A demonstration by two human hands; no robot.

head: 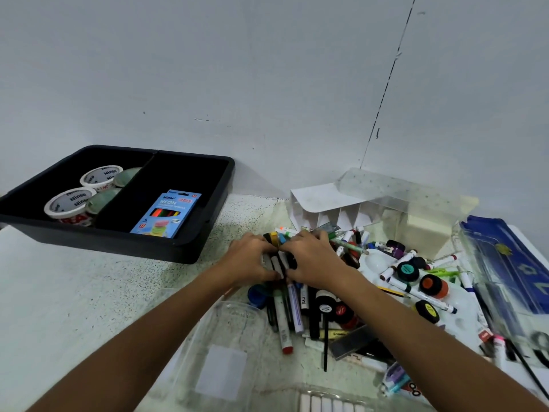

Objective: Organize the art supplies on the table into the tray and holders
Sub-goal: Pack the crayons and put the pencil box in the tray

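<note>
A heap of markers (289,307), pens and small paint pots (432,285) lies on the table at centre right. My left hand (248,258) and my right hand (312,258) are side by side on the heap's far end, fingers curled round a bundle of markers (276,264) between them. A black two-part tray (190,242) stands at the back left. It holds tape rolls (69,202) in its left part and a blue neon pencil box (167,214) in its right part. A white divided holder (332,209) stands behind the heap.
A clear plastic cup (225,352) lies on its side near the front. A white paint palette (377,263) sits under the pots. A blue plastic case (505,263) lies at the right edge. A box of white chalk (329,404) shows at the bottom. The wall is close behind.
</note>
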